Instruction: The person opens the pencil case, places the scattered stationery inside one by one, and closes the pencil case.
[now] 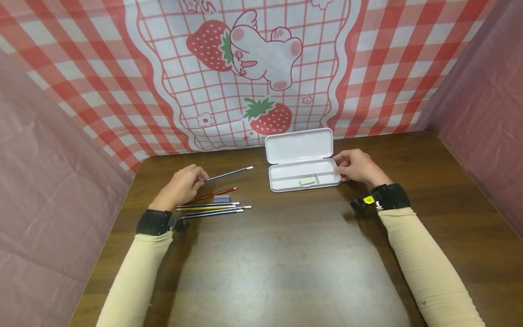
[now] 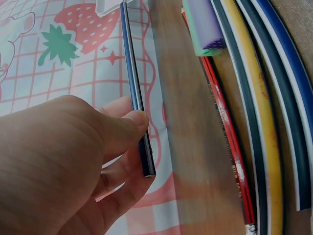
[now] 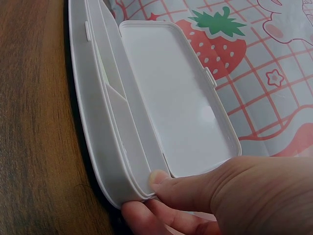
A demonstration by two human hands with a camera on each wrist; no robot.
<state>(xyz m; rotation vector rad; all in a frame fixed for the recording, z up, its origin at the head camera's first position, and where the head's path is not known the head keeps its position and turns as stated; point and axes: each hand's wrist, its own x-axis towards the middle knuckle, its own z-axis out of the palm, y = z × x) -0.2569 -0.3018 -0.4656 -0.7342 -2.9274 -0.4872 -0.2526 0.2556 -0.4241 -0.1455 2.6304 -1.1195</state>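
Note:
Between thumb and fingers, my left hand (image 1: 185,184) pinches a blue-striped pencil (image 1: 229,174) near one end; its white-tipped end points right toward the case. My right hand (image 1: 359,167) grips the right end of a white pencil case (image 1: 282,185), thumb on the rim and fingers against the outer side, as the right wrist view shows. The case's lid (image 3: 171,93) stands raised at the back. A pale green eraser (image 1: 307,180) lies in a front compartment. Close to my left hand on the table are a red pencil (image 1: 214,194) and a purple and green eraser (image 1: 222,199).
Several more pencils (image 1: 212,212), dark-striped and one yellow, lie side by side in front of the eraser. A red and white strawberry-patterned cloth (image 1: 269,118) hangs along the back edge of the brown wooden table (image 1: 278,254). Pink curtains (image 1: 41,204) flank both sides.

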